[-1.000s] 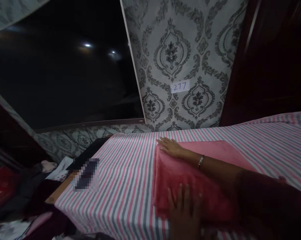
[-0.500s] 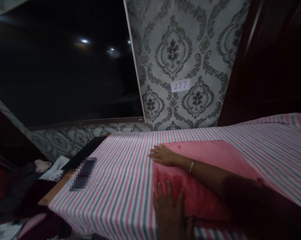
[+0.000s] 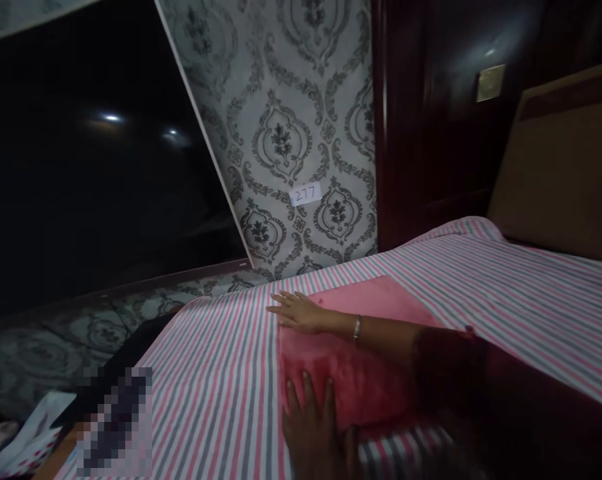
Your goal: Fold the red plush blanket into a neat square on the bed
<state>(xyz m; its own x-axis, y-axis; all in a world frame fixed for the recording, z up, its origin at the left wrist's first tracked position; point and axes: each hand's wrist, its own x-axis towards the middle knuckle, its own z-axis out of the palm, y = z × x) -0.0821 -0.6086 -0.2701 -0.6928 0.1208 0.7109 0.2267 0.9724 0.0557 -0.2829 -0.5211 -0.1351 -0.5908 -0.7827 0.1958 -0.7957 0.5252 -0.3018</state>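
A pink, plush-looking folded cloth [image 3: 358, 383] lies flat on a striped sheet [image 3: 205, 380]. Across its far left corner rests my right hand [image 3: 299, 313], palm down with fingers spread, the fingertips reaching past the cloth's left edge onto the stripes. A bracelet circles that wrist. My left hand [image 3: 311, 427] lies on the near left part of the cloth, fingers apart and pointing away from me. Neither hand grips anything. My right forearm and dark sleeve cover the cloth's right and near right parts.
A large dark television [image 3: 105, 167] hangs at the left on patterned wallpaper, beside a paper label [image 3: 305, 193] reading 277. A brown board-like panel [image 3: 561, 173] stands at the right behind the sheet. A blurred-out item [image 3: 115, 423] and papers [image 3: 31, 433] are at the lower left.
My view has turned to the right, so the wall and cloth appear shifted left and the brown panel has come into sight. Both hands stay flat on the cloth in nearly the same places.
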